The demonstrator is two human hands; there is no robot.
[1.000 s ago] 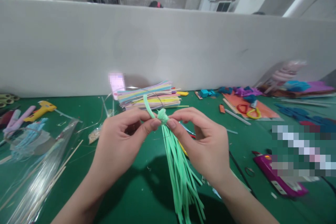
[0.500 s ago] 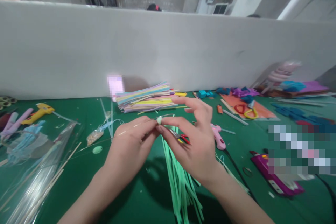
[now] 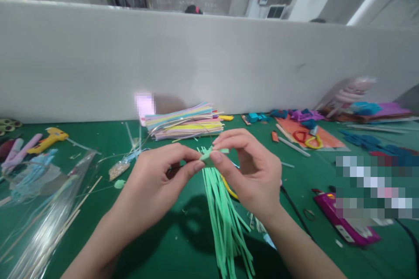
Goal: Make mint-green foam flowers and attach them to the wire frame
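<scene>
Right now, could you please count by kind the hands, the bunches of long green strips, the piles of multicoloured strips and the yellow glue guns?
Hands: 2 (left hand, right hand)
Bunch of long green strips: 1
Pile of multicoloured strips: 1
Yellow glue gun: 1
Total: 5

Table: strip bundle front centre, running between left hand and right hand; strip stack behind, near partition. Left: small packet, glue gun farther out, plastic sleeve in front. Right: scissors on flat sheet, toward the back.
</scene>
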